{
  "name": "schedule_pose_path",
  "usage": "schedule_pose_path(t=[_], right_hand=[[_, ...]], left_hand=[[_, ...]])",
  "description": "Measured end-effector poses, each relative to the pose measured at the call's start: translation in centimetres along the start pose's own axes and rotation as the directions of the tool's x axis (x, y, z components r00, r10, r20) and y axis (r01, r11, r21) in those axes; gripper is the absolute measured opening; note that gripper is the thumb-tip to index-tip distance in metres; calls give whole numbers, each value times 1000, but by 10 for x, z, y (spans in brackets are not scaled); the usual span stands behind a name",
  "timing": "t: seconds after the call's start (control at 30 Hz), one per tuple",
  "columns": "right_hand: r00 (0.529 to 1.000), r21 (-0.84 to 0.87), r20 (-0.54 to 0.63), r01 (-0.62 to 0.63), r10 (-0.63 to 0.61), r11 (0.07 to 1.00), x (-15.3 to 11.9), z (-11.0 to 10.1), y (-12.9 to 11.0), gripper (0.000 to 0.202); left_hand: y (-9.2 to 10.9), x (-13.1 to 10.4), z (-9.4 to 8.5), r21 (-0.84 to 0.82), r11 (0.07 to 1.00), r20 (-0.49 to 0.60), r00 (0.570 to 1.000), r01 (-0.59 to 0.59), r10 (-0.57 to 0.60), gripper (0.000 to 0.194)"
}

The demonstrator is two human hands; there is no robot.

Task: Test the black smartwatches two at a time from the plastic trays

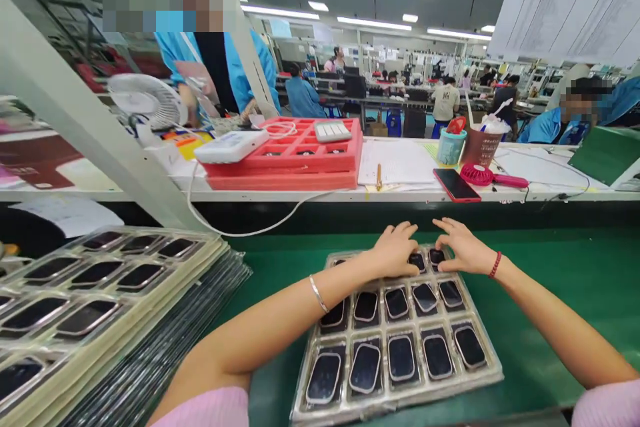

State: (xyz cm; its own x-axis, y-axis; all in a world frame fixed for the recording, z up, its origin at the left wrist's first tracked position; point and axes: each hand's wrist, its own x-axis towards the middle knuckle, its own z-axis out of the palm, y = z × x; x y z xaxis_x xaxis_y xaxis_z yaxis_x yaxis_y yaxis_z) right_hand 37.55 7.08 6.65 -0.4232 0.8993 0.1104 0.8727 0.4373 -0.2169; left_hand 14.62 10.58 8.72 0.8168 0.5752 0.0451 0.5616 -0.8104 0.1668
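A clear plastic tray [350,333] lies slightly turned on the green work surface, its compartments filled with dark rectangular screens in light frames. Over the tray's far row is my left hand [397,250], fingers spread, its thumb by a screen [416,263]. At the far right corner of the tray, my right hand [463,247] has its fingers apart, the thumb and lower fingers near another screen [437,257]. Neither hand appears to hold anything. My left forearm crosses above the tray's left side and hides part of it.
A stack of filled trays [115,300] stands at the left. On the shelf beyond are a red foam box [300,163], papers [397,163], a phone [456,185], a pink fan [477,175] and cups. A white cable [250,234] hangs down. A person in blue stands behind the shelf.
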Motion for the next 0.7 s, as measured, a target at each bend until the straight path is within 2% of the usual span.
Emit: schedule_pose_path(t=[0.17, 0.3, 0.4, 0.47, 0.5, 0.53, 0.6, 0.67, 0.7], right_hand=[[997, -19, 79, 24, -22, 1000, 10, -5, -3, 34], [994, 44, 96, 43, -47, 998, 10, -3, 3, 33], [998, 73, 42, 36, -40, 997, 8, 2, 6, 31], [998, 110, 39, 42, -47, 993, 6, 5, 7, 36], [998, 136, 47, 44, -51, 990, 5, 5, 7, 39], [997, 168, 55, 42, -52, 985, 5, 6, 7, 40], [997, 259, 54, 34, -50, 965, 4, 9, 6, 38], [999, 386, 7, 42, -48, 921, 4, 14, 5, 30], [999, 463, -40, 49, -34, 885, 5, 17, 5, 25]], left_hand=[[3, 19, -1, 234, 953, 139, 977, -191, 162, 47], [0, 25, -3, 261, 909, 188, 941, -325, 282, 42], [-10, 23, -5, 96, 935, 86, 939, -341, 334, 42], [-16, 21, -6, -160, 948, -39, 961, -276, 273, 40], [-18, 21, -7, -335, 916, -88, 976, -219, 201, 38], [-19, 21, -8, -526, 837, -110, 988, -153, 111, 36], [-20, 23, -9, -841, 540, -78, 995, -34, -59, 35], [-21, 26, -9, -980, 196, -10, 984, 26, -178, 36], [-22, 27, -9, -998, 57, 23, 975, 37, -220, 38]])
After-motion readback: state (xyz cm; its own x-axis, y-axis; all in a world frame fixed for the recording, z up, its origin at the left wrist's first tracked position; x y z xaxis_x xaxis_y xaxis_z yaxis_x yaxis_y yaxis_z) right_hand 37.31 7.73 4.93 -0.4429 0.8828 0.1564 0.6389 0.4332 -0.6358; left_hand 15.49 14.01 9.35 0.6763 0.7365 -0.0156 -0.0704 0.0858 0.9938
